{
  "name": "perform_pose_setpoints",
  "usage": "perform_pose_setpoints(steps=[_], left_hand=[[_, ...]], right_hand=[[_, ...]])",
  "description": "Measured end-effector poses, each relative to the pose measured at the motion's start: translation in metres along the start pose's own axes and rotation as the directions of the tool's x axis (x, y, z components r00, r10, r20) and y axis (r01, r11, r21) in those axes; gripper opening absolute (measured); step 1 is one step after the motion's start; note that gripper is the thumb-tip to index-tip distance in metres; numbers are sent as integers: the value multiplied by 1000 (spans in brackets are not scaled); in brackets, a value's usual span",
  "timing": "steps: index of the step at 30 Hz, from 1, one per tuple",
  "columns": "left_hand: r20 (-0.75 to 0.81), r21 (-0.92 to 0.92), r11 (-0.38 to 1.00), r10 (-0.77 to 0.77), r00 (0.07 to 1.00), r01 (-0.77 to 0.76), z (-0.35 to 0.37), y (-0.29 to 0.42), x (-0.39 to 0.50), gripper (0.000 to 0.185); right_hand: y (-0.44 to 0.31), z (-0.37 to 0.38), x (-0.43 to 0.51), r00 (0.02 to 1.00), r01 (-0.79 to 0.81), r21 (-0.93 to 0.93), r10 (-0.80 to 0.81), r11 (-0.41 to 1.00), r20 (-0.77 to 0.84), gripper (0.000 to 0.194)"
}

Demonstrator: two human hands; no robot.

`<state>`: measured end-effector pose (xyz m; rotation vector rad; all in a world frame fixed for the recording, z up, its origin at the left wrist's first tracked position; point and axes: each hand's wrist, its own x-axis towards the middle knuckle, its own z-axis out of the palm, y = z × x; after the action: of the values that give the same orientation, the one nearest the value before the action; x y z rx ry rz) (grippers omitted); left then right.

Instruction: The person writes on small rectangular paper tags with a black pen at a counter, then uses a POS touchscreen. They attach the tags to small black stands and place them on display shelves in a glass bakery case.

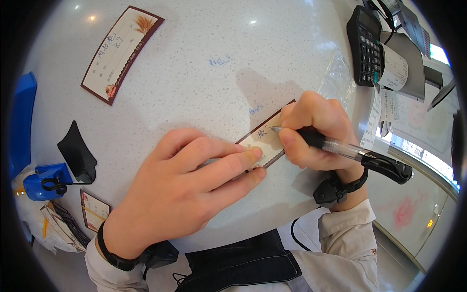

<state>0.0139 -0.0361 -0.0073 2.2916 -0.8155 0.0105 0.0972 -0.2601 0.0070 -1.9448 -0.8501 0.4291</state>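
My right hand (317,131) is closed around a clear-barrelled gel pen (343,149) with a black grip and cap end. The pen's tip touches a cream price card (268,137) with a dark red border, where a few blue handwritten strokes show. My left hand (197,186) lies over the card's lower left part, fingers spread and fingertips pressing it onto the speckled white counter (204,91); part of the card is hidden beneath them. Farther off at the upper left, another price card (120,54) bears blue handwriting and printed wheat.
A black calculator (368,47), printed receipts (394,67) and clear plastic film (337,80) are at the right. On the left are a black plastic piece (78,153), a blue object (47,180), a banded card (95,210) and stacked cards (64,226).
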Motion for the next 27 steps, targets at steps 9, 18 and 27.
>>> perform_pose_setpoints(steps=[9, 18, 27], left_hand=[[3, 4, 1000, 0, 1000, 0, 0, 0, 0, 30], [2, 0, 1000, -3, 1000, 3, 0, 1, 0, 30], [-5, 4, 1000, 7, 1000, -7, -1, 0, 0, 31]], right_hand=[[-1, -1, 0, 1000, -9, -7, 9, 1000, 2, 19], [1, -1, 0, 1000, 3, 3, -3, 1000, -2, 21], [-2, -1, 0, 999, -34, 20, 34, 999, 16, 22]])
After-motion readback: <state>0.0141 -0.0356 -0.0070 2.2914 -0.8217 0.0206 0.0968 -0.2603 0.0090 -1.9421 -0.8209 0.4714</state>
